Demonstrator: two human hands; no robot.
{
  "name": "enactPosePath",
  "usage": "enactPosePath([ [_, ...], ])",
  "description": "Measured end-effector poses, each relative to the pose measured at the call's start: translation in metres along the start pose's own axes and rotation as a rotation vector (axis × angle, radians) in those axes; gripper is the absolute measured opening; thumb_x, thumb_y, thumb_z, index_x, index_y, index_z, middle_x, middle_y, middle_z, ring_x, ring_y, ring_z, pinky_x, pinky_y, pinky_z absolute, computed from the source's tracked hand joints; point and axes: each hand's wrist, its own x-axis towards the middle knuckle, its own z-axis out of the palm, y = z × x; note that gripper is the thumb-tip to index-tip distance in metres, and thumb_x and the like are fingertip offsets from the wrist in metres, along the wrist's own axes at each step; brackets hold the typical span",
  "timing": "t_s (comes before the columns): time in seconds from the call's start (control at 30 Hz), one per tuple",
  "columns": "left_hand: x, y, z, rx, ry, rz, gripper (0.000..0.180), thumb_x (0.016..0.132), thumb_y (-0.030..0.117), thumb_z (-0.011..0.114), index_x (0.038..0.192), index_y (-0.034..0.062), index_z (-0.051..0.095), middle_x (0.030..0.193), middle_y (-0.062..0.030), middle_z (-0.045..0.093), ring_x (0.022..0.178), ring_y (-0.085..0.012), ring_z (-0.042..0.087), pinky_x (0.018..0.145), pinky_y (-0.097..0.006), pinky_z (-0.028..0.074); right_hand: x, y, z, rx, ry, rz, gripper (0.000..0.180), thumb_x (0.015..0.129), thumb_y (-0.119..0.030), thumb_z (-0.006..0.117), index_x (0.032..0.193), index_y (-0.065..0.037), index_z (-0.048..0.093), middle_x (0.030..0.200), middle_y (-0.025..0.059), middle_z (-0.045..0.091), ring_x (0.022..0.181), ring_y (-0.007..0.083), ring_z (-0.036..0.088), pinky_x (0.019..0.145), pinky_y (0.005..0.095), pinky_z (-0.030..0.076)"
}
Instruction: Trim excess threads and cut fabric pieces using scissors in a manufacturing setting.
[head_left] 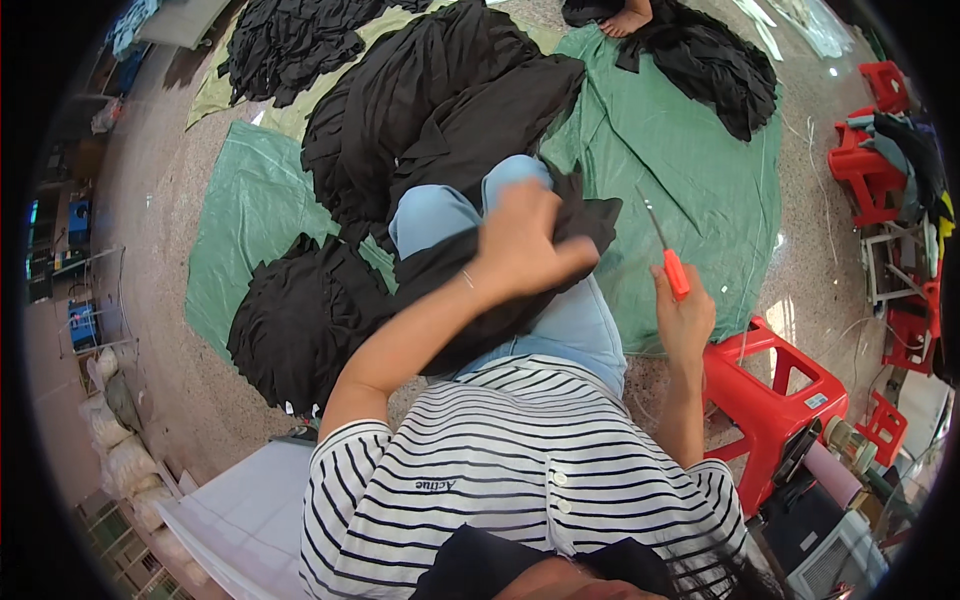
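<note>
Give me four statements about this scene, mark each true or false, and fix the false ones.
1. The right hand grips a red-handled tool. True.
2. The left hand is on the red stool. False: it is blurred, over black cloth on the lap.
3. A bare foot shows near the top edge. True.
4. The person's shirt is plain black. False: it is white with dark stripes.
</note>
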Motion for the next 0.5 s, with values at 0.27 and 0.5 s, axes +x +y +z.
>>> enactPosePath([
  [0.27, -0.021, 0.019, 0.055, 0.211, 0.249, -0.168, 0.069, 0.069, 0.007, 0.065, 0.134, -0.0006, 0.042, 0.097, -0.0158, 0.05, 0.087, -0.0313, 0.056, 0.064, -0.038, 0.056, 0.004, 0.02, 0.012, -0.016, -0.003, -0.075, 0.029, 0.089, -0.035, 0.066, 0.102, -0.009, 0.064, 0.08, 0.02, 0.066, 0.073, 0.0417, 0.062, 0.062, 0.0462, 0.048],
  [0.5, -0.082, -0.048, -0.047, -1.174, 0.394, -0.261, 0.029, 0.067, 0.007, 0.072, 0.094, -0.0043, 0.067, 0.086, -0.0102, 0.07, 0.081, -0.0129, 0.06, 0.077, -0.03, 0.048, 0.012, 0.06, 0.044, -0.047, 0.016, -0.144, 0.043, 0.091, -0.046, 0.06, 0.118, -0.012, 0.064, 0.098, 0.0186, 0.069, 0.088, 0.0392, 0.064, 0.073, 0.0457, 0.049],
])
